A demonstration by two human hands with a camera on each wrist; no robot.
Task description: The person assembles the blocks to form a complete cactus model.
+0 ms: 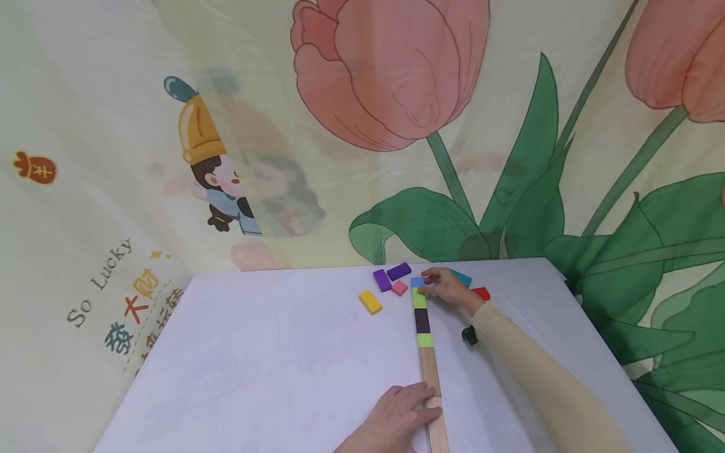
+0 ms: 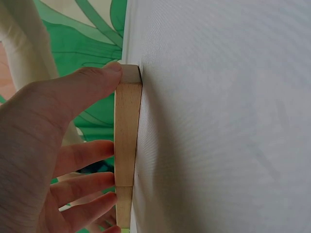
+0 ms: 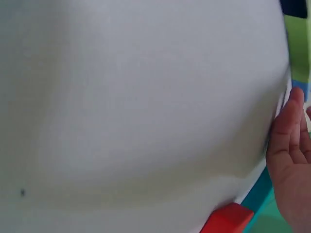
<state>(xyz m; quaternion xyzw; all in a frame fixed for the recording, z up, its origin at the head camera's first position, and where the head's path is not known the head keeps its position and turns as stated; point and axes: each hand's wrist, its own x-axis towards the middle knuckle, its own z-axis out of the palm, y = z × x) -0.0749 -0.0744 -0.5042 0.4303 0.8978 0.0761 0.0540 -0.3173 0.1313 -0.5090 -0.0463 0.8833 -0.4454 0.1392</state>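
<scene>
A straight row of blocks runs away from the front: pale wooden blocks (image 1: 430, 368), light green (image 1: 425, 340), black (image 1: 422, 321), light green (image 1: 419, 297), then a small blue block (image 1: 417, 282) at the far end. My left hand (image 1: 396, 412) rests on the wooden part, fingers spread; in the left wrist view the thumb touches one end of a wooden block (image 2: 127, 136) and fingertips lie along it. With my right hand (image 1: 447, 286) I pinch the blue block between thumb and fingers. In the right wrist view the thumb tip overlaps that block's edge.
Left of the far end lie two purple blocks (image 1: 399, 271), a pink block (image 1: 399, 288) and a yellow block (image 1: 370, 302). A teal block (image 1: 461, 277) and a red block (image 1: 481, 293) are behind my right hand. The white table (image 1: 272, 365) meets a patterned cloth (image 1: 317, 207) at the back.
</scene>
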